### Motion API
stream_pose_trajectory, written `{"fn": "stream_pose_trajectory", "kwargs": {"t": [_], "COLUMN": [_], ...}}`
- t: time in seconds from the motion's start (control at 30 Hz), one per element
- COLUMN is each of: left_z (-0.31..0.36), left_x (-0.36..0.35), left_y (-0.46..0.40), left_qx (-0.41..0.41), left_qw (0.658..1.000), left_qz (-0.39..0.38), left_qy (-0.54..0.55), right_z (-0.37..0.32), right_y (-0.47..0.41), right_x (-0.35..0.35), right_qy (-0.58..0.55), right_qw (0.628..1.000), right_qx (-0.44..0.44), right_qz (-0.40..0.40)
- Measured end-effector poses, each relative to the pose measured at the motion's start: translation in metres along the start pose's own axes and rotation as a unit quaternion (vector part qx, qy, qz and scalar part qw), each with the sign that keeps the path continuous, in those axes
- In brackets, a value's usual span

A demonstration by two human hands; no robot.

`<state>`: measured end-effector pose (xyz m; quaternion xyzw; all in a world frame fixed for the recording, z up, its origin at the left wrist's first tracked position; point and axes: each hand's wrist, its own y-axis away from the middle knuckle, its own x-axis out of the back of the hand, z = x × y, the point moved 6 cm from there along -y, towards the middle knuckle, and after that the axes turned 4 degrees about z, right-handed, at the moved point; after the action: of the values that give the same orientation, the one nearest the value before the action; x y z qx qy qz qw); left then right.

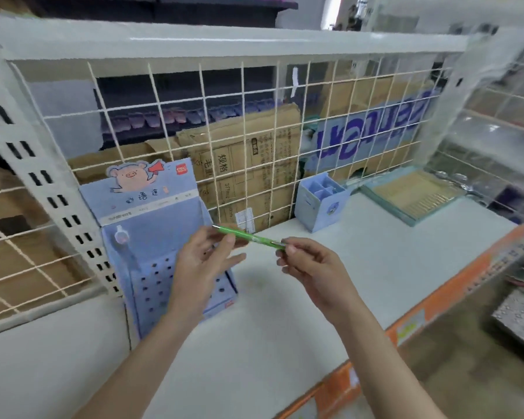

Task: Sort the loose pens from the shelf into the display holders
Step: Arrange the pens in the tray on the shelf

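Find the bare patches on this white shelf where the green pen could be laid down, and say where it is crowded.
Bare shelf runs between the blue pig display holder and the small blue divided box, and forward to the orange edge strip. It is crowded at the back right, where the flat tray sits. Both hands hold the green pen above the middle.

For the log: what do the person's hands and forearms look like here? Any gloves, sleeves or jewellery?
Both are bare: the left hand and right hand wear no gloves, and no rings, watch or bracelet show. The forearms are uncovered down to the frame's bottom edge; no sleeve is in view.
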<state>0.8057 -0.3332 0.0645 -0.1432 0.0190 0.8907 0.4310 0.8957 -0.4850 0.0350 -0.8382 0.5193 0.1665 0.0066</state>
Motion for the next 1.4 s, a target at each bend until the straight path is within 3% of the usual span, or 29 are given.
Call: {"fn": "stream_pose_trajectory", "kwargs": {"t": [0.27, 0.4, 0.47, 0.7, 0.8, 0.9, 1.07, 1.4], "left_z": [-0.055, -0.086, -0.1, -0.126, -0.133, -0.138, -0.145, -0.164], "left_x": [-0.087, -0.148, -0.181, -0.286, -0.315, -0.331, -0.349, -0.38], "left_y": [0.003, 0.026, 0.035, 0.048, 0.047, 0.037, 0.012, -0.06], "left_qx": [0.101, 0.116, 0.118, 0.083, 0.072, 0.053, 0.025, 0.019], "left_qw": [0.984, 0.939, 0.926, 0.934, 0.947, 0.96, 0.967, 0.97], "left_qz": [-0.124, -0.265, -0.291, -0.296, -0.264, -0.221, -0.182, -0.138], "left_qy": [-0.073, -0.187, -0.208, -0.182, -0.169, -0.165, -0.176, -0.2], "right_z": [-0.036, -0.056, -0.066, -0.101, -0.107, -0.1, -0.085, -0.093], "right_y": [0.003, 0.003, 0.002, 0.004, 0.007, 0.013, 0.0, -0.09], "right_x": [0.114, 0.158, 0.176, 0.243, 0.276, 0.31, 0.334, 0.35], "right_qy": [-0.028, 0.009, 0.044, 0.125, 0.144, 0.147, 0.171, 0.198], "right_qw": [0.989, 0.983, 0.981, 0.974, 0.971, 0.969, 0.975, 0.976], "right_qx": [0.056, 0.078, 0.087, 0.104, 0.107, 0.085, 0.04, 0.035], "right_qz": [0.135, 0.167, 0.166, 0.157, 0.161, 0.179, 0.136, 0.08]}}
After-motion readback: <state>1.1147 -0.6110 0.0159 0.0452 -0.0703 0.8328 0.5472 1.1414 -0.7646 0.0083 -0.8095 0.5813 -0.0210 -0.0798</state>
